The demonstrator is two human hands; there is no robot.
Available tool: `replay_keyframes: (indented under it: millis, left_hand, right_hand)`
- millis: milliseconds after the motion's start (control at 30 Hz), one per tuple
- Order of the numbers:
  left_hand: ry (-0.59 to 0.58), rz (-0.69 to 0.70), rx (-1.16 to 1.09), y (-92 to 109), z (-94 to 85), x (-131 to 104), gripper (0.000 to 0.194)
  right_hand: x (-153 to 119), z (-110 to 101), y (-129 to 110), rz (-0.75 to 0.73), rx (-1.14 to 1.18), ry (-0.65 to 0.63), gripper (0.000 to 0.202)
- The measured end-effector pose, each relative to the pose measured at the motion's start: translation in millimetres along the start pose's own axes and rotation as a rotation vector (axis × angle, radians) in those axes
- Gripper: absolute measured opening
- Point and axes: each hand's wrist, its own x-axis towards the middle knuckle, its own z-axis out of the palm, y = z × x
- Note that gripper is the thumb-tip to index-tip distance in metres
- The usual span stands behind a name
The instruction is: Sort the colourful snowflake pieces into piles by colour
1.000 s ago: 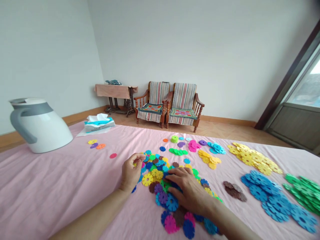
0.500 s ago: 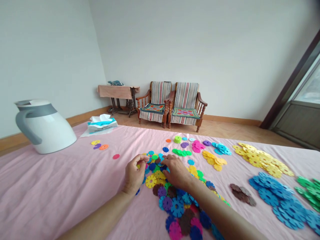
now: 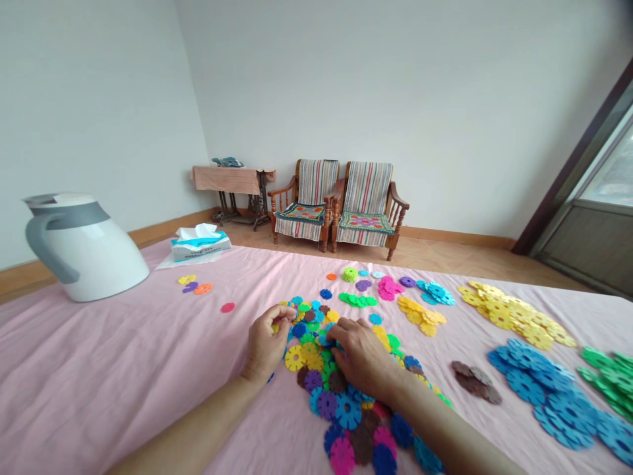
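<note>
Notched discs [image 3: 348, 410] in mixed colours, flat and flower-shaped, lie in a long, loose pile on a table [image 3: 163, 369] covered with pink cloth, stretching from the middle toward the near edge. At the pile's far-left side, the left hand [image 3: 267, 343] has its fingers curled, with the tips of thumb and forefinger together; whether a disc is between them cannot be told. The right hand [image 3: 364, 355] is palm down over the pile, its fingers loosely bent and its thumb apart from them, with a blue disc [image 3: 324, 339] at the fingertips. The hands are apart from each other. Toward the table's right edge lie single-colour heaps: a yellow heap [image 3: 514, 313], a blue heap [image 3: 548, 389], a green heap [image 3: 610, 379] and a small brown heap [image 3: 475, 381]. Smaller groups sit nearer the far edge. A white jug [image 3: 101, 257] with a grey handle stands at the left, near a tissue box [image 3: 200, 245] by the far edge.
</note>
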Motion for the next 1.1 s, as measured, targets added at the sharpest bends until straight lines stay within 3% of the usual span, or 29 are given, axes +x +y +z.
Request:
replay_keyframes:
  millis: [133, 300, 433, 567, 767, 900, 1100]
  left_hand:
    - [-0.091, 0.085, 0.088, 0.5, 0.8, -4.0, 0.02]
    - [-0.248, 0.267, 0.386, 2.2, -2.9, -5.4, 0.027]
    - [-0.311, 0.282, 0.44, 0.9, -6.3, -1.1, 0.025]
    - [-0.313, 0.306, 0.436, 0.4, -7.9, 0.8, 0.02]
    - [-0.188, 0.237, 0.432, 11.4, -6.3, 17.5, 0.024]
    - [-0.247, 0.147, 0.469, 19.3, 12.1, 51.8, 0.021]
    - [-0.32, -0.043, 0.482, 13.0, 65.8, 99.5, 0.02]
  right_hand:
    - [-11.6, 6.8, 12.3, 0.024, 0.005, 0.066, 0.026]
    - [-31.1, 8.9, 20.8, 0.046, 0.086, 0.189, 0.022]
    - [-49.9, 7.6, 20.7, 0.074, 0.136, 0.244, 0.02]
    - [-63.3, 11.9, 22.7, 0.098, 0.143, 0.303, 0.021]
    - [-68.0, 16.9, 25.9, 0.127, 0.156, 0.393, 0.021]
    - [-67.2, 16.2, 26.6, 0.125, 0.17, 0.4, 0.021]
    - [-69.1, 14.6, 31.9, 0.147, 0.17, 0.393, 0.023]
